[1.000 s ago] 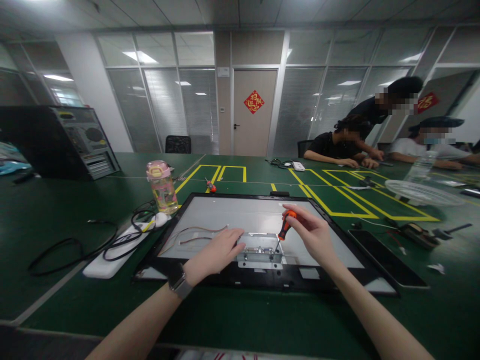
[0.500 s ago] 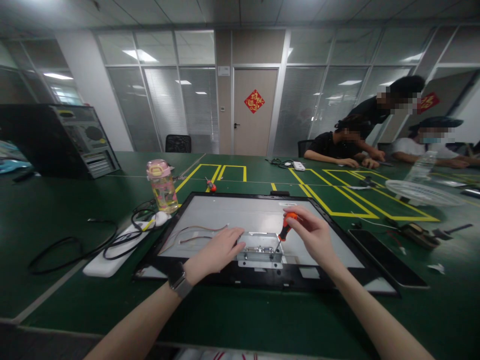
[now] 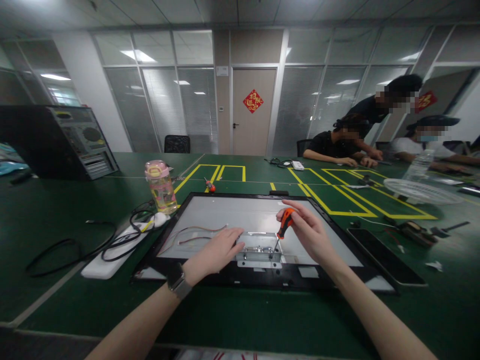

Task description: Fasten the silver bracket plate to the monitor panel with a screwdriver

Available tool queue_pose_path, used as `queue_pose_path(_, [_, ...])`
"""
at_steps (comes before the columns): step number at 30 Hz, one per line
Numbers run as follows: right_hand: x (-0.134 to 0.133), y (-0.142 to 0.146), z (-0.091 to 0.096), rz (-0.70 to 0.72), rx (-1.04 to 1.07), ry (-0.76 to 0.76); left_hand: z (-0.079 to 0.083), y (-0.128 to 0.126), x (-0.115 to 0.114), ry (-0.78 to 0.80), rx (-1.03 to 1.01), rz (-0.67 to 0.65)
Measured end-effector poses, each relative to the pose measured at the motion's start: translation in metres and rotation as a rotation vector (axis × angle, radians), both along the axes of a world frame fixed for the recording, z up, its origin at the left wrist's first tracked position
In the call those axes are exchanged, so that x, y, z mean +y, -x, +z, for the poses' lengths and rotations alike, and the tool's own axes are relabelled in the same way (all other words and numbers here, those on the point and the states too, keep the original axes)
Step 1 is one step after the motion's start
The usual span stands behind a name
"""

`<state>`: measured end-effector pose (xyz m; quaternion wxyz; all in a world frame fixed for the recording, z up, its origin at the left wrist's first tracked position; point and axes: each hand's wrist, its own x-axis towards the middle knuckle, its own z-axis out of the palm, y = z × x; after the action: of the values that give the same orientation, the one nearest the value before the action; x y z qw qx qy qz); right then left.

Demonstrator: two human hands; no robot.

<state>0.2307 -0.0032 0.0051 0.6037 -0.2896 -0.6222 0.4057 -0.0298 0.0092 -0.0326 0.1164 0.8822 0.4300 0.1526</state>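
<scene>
A flat display panel (image 3: 232,210) with a black frame lies on the green table in front of me. On it sits a metal bracket (image 3: 258,256) with a hinge-like bar. My right hand (image 3: 311,232) grips an orange and black screwdriver (image 3: 286,223); it leans to the right, with its tip down at the bracket's right part. My left hand (image 3: 219,250) lies palm down, fingers stretched out, with the fingertips at the bracket's left edge. Whether those fingers press on the bracket I cannot tell. Thin wires (image 3: 200,230) run across the panel beside the left hand.
Left of the panel are a white power strip (image 3: 108,260) with black cables and a pink-lidded bottle (image 3: 160,185). A black computer case (image 3: 56,142) stands at far left. To the right lie a dark phone-like slab (image 3: 386,255) and a brown tool (image 3: 416,232). Several people are at the far right.
The screwdriver's handle has turned and tilts more to the right, its tip slightly further left. My right hand's fingers have shifted around the handle. My left hand stays in place.
</scene>
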Motion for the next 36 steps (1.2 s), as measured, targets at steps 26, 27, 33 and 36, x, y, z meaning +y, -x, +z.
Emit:
queue_pose_path(26, [0.0027,0.0007,-0.0018,0.010,0.130,0.076,-0.0022,0.0006,0.0012,-0.010,-0.008,-0.015])
queue_pose_path(27, [0.0023,0.0009,-0.0010,0.032,0.137,0.078,-0.0024,0.0010,0.0013,-0.012,-0.011,-0.017])
queue_pose_path(33, [0.0033,0.0004,-0.0009,0.013,0.127,0.014,-0.0034,0.0014,0.0026,-0.030,-0.011,-0.027])
queue_pose_path(36, [0.0035,-0.0005,-0.0009,0.010,0.114,0.031,-0.0028,0.0007,0.0025,-0.018,-0.001,-0.020])
